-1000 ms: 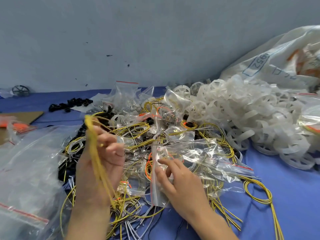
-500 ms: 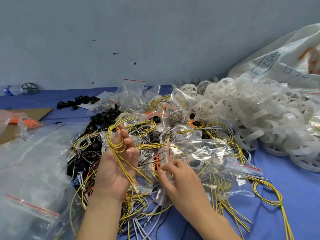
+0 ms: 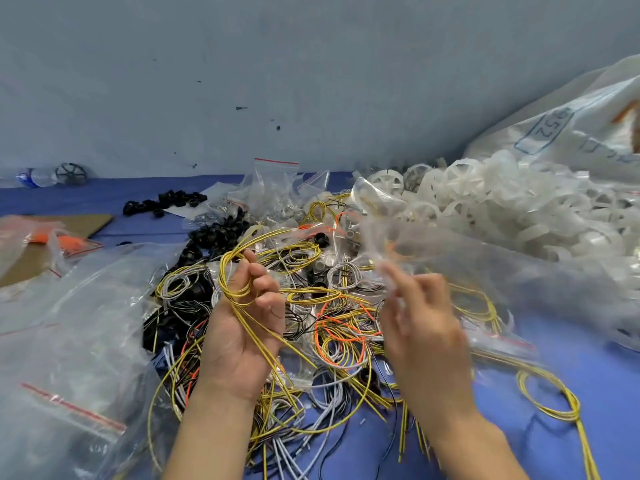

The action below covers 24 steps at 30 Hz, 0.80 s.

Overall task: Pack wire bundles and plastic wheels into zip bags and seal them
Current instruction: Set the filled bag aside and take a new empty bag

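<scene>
While my left hand (image 3: 242, 327) grips the yellow wire bundle (image 3: 239, 299), my right hand (image 3: 422, 323) pinches a zip bag (image 3: 485, 258).
Bundle loops over the left fingers (image 3: 266, 284); blurred bag spreads rightward.

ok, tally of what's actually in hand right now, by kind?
Yellow wire bundle: 1, gripped in the left hand
Clear zip bag: 1, pinched by the right hand, motion-blurred
Total: 2
</scene>
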Motion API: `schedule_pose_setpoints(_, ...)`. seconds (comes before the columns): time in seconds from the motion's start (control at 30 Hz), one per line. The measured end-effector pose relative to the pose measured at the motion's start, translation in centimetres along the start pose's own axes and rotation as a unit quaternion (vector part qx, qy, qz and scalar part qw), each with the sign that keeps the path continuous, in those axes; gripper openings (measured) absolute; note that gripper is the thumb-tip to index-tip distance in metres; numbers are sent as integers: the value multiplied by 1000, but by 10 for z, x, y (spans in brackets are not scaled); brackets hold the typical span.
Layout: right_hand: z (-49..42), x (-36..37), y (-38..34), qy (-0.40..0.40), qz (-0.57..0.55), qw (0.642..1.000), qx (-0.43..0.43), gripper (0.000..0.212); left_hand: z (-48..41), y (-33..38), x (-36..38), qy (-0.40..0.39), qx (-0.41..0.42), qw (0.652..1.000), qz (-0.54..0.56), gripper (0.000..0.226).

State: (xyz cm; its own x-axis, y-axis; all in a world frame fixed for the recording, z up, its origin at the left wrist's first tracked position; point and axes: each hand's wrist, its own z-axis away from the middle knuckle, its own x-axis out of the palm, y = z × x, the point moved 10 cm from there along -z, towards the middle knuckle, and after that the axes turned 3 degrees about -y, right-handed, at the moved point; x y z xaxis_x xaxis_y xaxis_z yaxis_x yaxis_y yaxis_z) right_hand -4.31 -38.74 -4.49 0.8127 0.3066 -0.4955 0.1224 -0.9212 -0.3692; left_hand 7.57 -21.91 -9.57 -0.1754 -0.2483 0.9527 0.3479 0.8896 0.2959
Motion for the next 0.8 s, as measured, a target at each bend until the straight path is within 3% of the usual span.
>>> schedule_pose_setpoints(0.1,16,53,1,-196,6,980,32,31,0,2,-3,8,7,999,-35,13)
schedule_pose_setpoints(0.2,34,78,6,-298,-46,950,75,30,5,20,3,24,95,978,-183,13)
schedule_pose_setpoints(0.23,37,82,4,-310,-41,947,71,35,12,37,8,46,175,942,-283,14)
schedule_pose_setpoints(0.33,40,84,-2,-317,-13,947,46,49,54,74,41,121,429,736,-510,4)
schedule_pose_setpoints(0.37,42,83,-2,-313,-32,948,48,50,64,76,48,128,470,698,-525,3)
schedule_pose_setpoints(0.4,44,83,-1,-315,-78,944,54,52,69,75,50,135,485,684,-528,3)
schedule_pose_setpoints(0.5,64,97,6,-388,-249,875,149,74,58,70,34,169,430,704,-540,6)
schedule_pose_setpoints(0.63,48,85,14,-297,-241,913,142,25,38,65,-3,226,325,744,-537,4)
schedule_pose_setpoints(0.7,53,89,18,-303,-274,898,164,22,38,66,-10,237,328,740,-537,8)
schedule_pose_setpoints(0.8,52,85,18,-292,-287,897,166,24,37,65,-5,225,330,703,-589,17)
